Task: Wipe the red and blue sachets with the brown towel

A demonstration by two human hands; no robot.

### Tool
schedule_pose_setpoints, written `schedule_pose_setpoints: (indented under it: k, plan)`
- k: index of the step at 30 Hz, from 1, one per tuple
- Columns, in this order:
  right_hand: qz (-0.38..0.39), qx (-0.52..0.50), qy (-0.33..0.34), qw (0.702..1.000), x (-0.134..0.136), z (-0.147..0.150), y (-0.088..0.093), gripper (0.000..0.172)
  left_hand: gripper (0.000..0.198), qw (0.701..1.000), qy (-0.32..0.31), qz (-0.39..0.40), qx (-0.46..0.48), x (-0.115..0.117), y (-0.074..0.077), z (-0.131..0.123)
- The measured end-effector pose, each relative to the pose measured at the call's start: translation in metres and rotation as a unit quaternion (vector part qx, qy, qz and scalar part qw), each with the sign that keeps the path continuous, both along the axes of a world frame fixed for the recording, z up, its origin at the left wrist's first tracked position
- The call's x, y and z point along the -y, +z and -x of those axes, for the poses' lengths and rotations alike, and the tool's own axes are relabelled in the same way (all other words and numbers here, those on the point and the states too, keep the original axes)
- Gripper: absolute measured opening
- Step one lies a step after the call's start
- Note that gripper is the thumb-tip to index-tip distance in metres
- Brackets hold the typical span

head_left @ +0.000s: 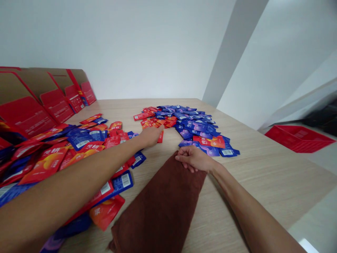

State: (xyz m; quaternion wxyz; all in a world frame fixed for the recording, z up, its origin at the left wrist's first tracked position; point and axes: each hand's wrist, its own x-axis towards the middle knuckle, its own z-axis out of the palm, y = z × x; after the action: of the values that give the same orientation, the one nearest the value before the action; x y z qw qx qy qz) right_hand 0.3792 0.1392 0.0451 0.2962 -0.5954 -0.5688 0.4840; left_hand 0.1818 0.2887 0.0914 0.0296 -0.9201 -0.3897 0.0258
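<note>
My left hand [152, 136] reaches forward over the table with its index finger stretched out, at the front edge of a small pile of red sachets [150, 122]. Its other fingers are mostly hidden behind the back of the hand; a red sachet shows just beside it. In my right hand [193, 158], the thumb and fingers are closed on the upper end of a brown cloth [160, 207]. The cloth slants across the table toward me. Just beyond the right hand spreads a heap of blue-purple sachets [196, 125], with a red-orange sachet [209, 141] among them.
A large mixed heap of red and blue sachets [86, 144] covers the table's left side, partly under my left arm. Open red cardboard boxes [56, 105] stand behind it. Past the right edge of the wooden table [263, 175] is a red tray-like container [300, 138].
</note>
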Motion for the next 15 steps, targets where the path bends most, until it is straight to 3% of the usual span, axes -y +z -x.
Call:
schedule_pose_setpoints:
  k: [4, 6, 8, 10, 11, 13, 15]
  plan:
    - [0.002, 0.001, -0.006, 1.000, 0.000, 0.000, 0.000, 0.033, 0.049, 0.999, -0.002, -0.043, 0.016, 0.007, 0.025, 0.012]
    - [0.003, 0.002, -0.007, 1.000, 0.000, 0.000, 0.000, 0.030, 0.046, 0.998, -0.012, -0.057, 0.015, 0.025, 0.040, 0.019]
    - [0.003, 0.002, -0.007, 1.000, 0.000, 0.000, 0.000, 0.029, 0.045, 0.998, -0.036, -0.060, 0.007, 0.056, 0.047, 0.029]
    - [0.002, 0.002, -0.007, 1.000, 0.000, 0.000, 0.000, 0.031, 0.057, 0.995, -0.080, -0.063, -0.007, 0.099, 0.041, 0.042]
    - [0.002, 0.002, -0.006, 1.000, 0.000, -0.001, -0.001, 0.033, 0.061, 0.987, -0.141, -0.076, -0.029, 0.123, 0.032, 0.049]
    - [0.001, 0.000, -0.006, 1.000, 0.000, -0.001, -0.001, 0.035, 0.060, 0.962, -0.255, -0.095, -0.042, 0.167, 0.008, 0.063]
    - [0.000, -0.002, -0.006, 1.000, 0.000, -0.001, -0.001, 0.036, 0.057, 0.953, -0.293, -0.073, -0.036, 0.199, -0.015, 0.073]
